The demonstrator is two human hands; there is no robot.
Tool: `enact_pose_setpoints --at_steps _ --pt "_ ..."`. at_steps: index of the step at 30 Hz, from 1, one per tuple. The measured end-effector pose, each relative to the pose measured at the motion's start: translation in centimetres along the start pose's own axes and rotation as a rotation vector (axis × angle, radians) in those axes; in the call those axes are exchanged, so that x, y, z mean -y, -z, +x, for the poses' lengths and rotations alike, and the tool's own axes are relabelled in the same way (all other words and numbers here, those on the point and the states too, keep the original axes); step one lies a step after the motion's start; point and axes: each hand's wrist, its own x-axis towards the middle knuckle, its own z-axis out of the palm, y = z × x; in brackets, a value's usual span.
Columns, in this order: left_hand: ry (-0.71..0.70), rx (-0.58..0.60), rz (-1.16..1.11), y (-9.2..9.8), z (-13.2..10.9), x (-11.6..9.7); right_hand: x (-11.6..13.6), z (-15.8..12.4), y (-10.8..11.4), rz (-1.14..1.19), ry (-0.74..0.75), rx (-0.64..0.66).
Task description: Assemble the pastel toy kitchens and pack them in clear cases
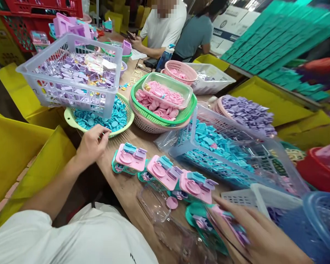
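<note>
My left hand (92,145) is at the front rim of a yellow-green basket (69,118) of teal round pieces (100,119). Its thumb and fingers are pinched together; whatever they hold is hidden. Blurred by motion, my right hand (253,229) grips a pink toy tray (227,216) tilted over a green toy base (192,216). Between the hands, three assembled toys stand in a row: a left toy (130,158), a middle toy (163,172) and a right toy (196,186). Each has a pink top with teal and purple parts. A loose pink disc (172,202) lies before them.
Clear plastic shells (165,227) lie along the table's front edge. Behind the toys stand a clear crate (192,135) of teal parts, a green basket (194,106) of pink parts and a crate (30,71) of purple parts. A blue basket (308,216) is beside my right hand. Two people sit across.
</note>
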Motion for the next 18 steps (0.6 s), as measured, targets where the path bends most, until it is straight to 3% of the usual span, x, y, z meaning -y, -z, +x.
enact_pose_setpoints --at_steps 3,6,8,11,13,18 --pt "0.253 0.007 -0.264 0.9 3.8 1.2 7.4 11.2 -1.4 0.056 0.330 0.069" --pt "0.476 0.001 -0.576 0.7 5.8 1.2 14.4 21.1 -6.0 -0.106 0.450 0.289" --pt "0.567 -0.024 -0.707 0.6 6.3 0.9 17.5 25.5 -10.1 -0.186 0.443 0.439" --pt "0.619 -0.056 -0.844 1.2 6.4 0.6 19.6 28.6 -15.2 -0.244 0.413 0.557" --pt "0.635 -0.066 -0.909 1.7 6.3 0.7 19.8 29.3 -17.0 -0.247 0.416 0.564" --pt "0.685 -0.048 -0.994 2.6 6.1 1.1 19.3 29.5 -17.1 -0.236 0.447 0.602"
